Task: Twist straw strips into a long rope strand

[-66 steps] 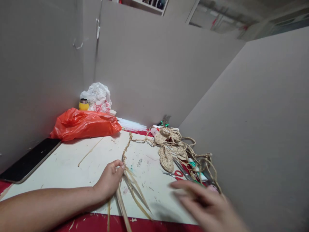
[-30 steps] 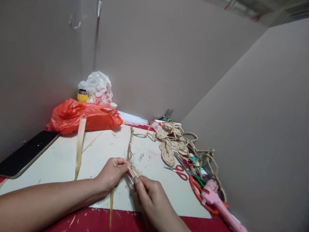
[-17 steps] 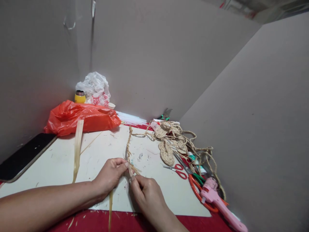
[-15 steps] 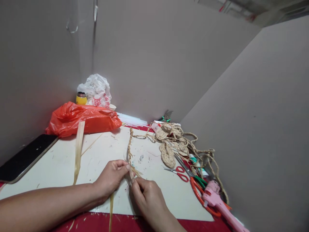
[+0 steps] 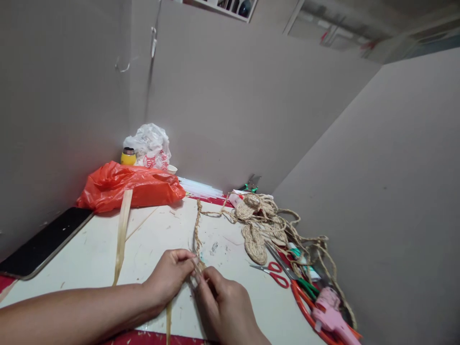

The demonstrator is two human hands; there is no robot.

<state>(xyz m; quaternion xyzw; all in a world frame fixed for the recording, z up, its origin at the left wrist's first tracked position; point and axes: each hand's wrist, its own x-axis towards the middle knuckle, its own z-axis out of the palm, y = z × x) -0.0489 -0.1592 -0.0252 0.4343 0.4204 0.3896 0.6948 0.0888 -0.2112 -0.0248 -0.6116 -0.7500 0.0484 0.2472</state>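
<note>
A braided straw cord (image 5: 197, 232) runs toward me over a white board (image 5: 151, 258), and its near end reaches my fingertips. My left hand (image 5: 171, 273) pinches the straw strands at that end between thumb and forefinger. Close beside it on the right, my right hand (image 5: 228, 299) is closed on the strands too, fingertips almost touching the left ones. The fingers partly hide the strands. Below my left hand a straw strip (image 5: 168, 323) hangs toward the board's near edge. Another flat straw strip (image 5: 123, 235) lies on the board, its far end against an orange plastic bag (image 5: 132, 187).
Right of the board lie coiled braided pieces (image 5: 256, 244), red-handled scissors (image 5: 276, 275), larger orange-handled shears (image 5: 300, 306) and a pink glue gun (image 5: 330, 311). A phone (image 5: 46, 244) rests at the left. Glue sticks (image 5: 201, 188) and pliers (image 5: 251, 184) are by the back wall.
The camera view has tilted up, so everything sits lower in the picture. My right fingertips have drawn closer to my left ones, and the strands between them show less.
</note>
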